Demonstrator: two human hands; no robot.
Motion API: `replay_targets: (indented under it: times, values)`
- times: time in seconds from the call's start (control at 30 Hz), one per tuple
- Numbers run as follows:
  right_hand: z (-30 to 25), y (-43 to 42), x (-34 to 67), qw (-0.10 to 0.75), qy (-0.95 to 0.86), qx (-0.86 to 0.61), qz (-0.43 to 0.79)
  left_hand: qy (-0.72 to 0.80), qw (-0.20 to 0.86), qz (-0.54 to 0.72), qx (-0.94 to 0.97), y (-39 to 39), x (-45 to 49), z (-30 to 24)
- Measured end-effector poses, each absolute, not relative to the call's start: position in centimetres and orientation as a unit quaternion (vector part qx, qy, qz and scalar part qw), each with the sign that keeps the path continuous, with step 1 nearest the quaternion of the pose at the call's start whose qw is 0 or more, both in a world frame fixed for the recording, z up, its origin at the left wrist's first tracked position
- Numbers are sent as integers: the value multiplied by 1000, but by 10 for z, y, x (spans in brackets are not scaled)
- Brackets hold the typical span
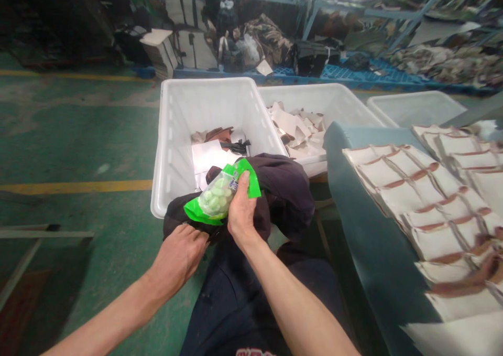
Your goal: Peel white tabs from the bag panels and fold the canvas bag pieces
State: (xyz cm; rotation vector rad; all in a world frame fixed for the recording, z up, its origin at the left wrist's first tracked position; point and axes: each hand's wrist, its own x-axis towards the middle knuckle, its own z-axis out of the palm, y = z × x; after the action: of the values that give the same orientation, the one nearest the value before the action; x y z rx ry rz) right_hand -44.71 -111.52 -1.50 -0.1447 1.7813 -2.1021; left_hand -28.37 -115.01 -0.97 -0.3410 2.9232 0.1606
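Observation:
My right hand [240, 209] grips a green plastic bag of pale green round pieces [216, 196], thumb on its top edge, just above a dark garment [286, 188] bunched on my lap. Fingers curled, my left hand [181, 254] pinches the lower edge of that dark garment, right below the green bag. What lies under the cloth is hidden.
A white crate [176, 130] with leather scraps and paper stands ahead on the green floor. A second white crate [338, 101] of pale cut pieces and a third [416, 107] sit to its right. A table [365, 219] at right carries rows of pale leather pieces [436, 198]. Shelves line the back.

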Motion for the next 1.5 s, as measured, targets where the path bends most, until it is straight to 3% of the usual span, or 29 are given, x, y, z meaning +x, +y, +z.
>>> replay_targets:
  times: [0.17,0.37,0.63,0.87,1.07,1.27,1.5]
  values:
    - [-35,-1119,-412,172,677,-82,-711,994,-5,24,-108,-1149,-273,-12]
    - [-46,-1091,-412,186,689,-219,-665,989,-119,0,-93,-1152,-266,-8]
    - [-39,-1076,-446,230,731,-380,-518,992,-107,-22,-63,-1163,-268,-5]
    - [-26,-1079,-466,280,739,-498,-357,998,-26,-43,-39,-1173,-258,-2]
    - [-9,-1072,-477,286,736,-578,-206,993,17,56,-98,-1168,-247,-10]
    - [8,-1069,-477,270,722,-633,-75,992,-2,78,-102,-1168,-245,-20]
    - [20,-1072,-471,262,643,-720,-11,995,-31,63,-72,-1175,-247,-13]
